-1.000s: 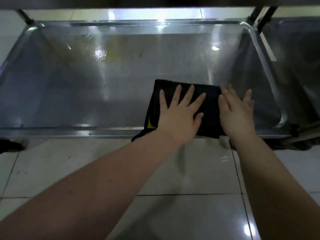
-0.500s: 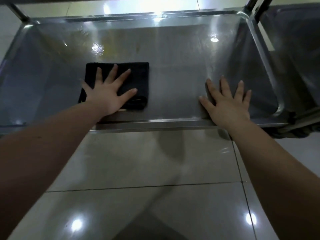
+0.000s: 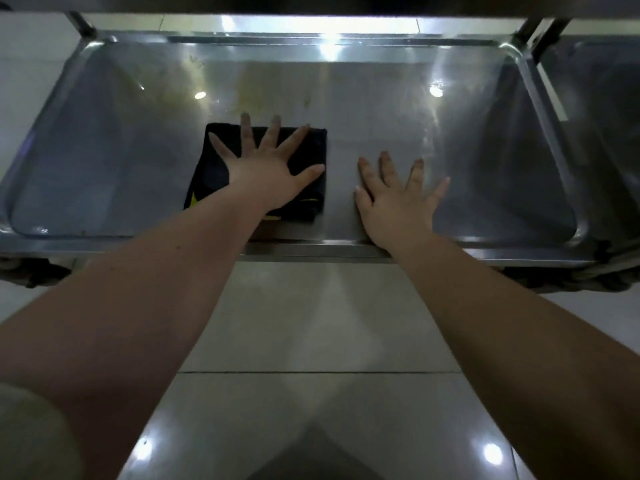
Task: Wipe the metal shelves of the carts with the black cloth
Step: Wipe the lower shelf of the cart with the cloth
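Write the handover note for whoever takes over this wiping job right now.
Left hand: flat, fingers spread, pressing the cloth onto the shelf, left of centre.
Right hand: flat on bare shelf beside the cloth, holding nothing.
Done: cannot tell how much is wiped.
Left: the yellowish smear beyond the cloth, the shelf's ends, the next cart on the right.

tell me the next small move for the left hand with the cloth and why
Probably push the black cloth straight away from the body, onto the yellowish smudges just beyond its far edge. The left hand lies flat on it with fingers spread, ready to slide, and the right hand rests flat on the bare metal shelf beside it as a brace.
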